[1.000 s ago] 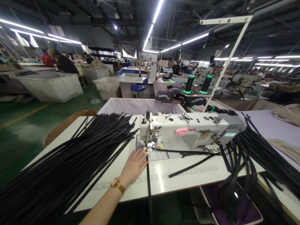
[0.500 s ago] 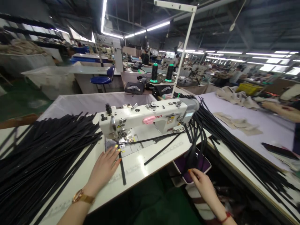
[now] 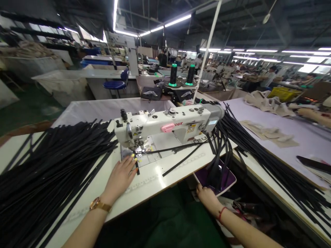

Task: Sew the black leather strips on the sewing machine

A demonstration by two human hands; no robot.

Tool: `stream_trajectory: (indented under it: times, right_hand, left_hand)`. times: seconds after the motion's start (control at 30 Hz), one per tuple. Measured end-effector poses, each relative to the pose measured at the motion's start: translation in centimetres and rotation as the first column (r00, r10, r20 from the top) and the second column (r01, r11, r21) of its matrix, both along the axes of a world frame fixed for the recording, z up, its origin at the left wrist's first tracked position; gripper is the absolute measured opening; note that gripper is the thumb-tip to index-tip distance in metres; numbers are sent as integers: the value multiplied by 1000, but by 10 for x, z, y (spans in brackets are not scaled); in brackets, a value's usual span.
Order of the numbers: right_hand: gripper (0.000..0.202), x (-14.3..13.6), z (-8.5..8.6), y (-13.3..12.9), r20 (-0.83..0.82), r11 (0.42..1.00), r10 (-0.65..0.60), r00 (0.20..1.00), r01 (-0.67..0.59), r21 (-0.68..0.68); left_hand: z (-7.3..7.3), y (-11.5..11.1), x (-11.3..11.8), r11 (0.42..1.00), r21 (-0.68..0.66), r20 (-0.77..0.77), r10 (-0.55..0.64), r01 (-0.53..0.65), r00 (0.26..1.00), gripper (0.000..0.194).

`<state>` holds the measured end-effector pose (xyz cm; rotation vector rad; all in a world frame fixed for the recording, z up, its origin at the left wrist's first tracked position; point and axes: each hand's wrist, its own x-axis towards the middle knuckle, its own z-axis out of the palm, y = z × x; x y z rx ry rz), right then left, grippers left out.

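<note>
My left hand lies flat with its fingers together on the sewing machine bed, fingertips beside the presser foot. A short black strap end shows by those fingertips. From the needle area a longer black strap runs right across the bed. Below the table edge, my right hand is closed at the near left side of a purple-lined bin; what its curled fingers hold is hidden. Several black straps hang into the bin from the machine's right end.
A large pile of black straps covers the table's left side. More straps run along the right. Another strap lies near the front edge. Thread cones stand behind. At far right are beige pieces, a phone and another person's arm.
My right hand has moved left and slightly down along the bin. The strap end near my left fingertips sticks out much less towards me. My left hand stays by the presser foot.
</note>
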<state>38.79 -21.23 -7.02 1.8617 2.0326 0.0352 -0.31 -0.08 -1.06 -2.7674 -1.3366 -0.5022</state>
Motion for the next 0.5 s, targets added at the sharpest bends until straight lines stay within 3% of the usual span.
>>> stream_trajectory:
  times: [0.1,0.23,0.37,0.5]
  right_hand:
    - [31,-3,-14,15,16,999,37,999,-36,-29]
    - [37,-14,-14,21,7,997,77,997,-76,-30]
    - [44,-33,5,18,-72,995,83,994,-87,-53]
    - [27,-66,45,9,-341,985,-83,936,26,-169]
  left_hand:
    - [4,-2,1,1000,-6,34,12,-12,999,43]
    - [9,-3,3,999,-23,69,34,-32,997,40]
    - [13,-2,4,998,-39,91,48,-44,995,40]
    - [14,-2,3,998,-45,108,47,-42,993,40]
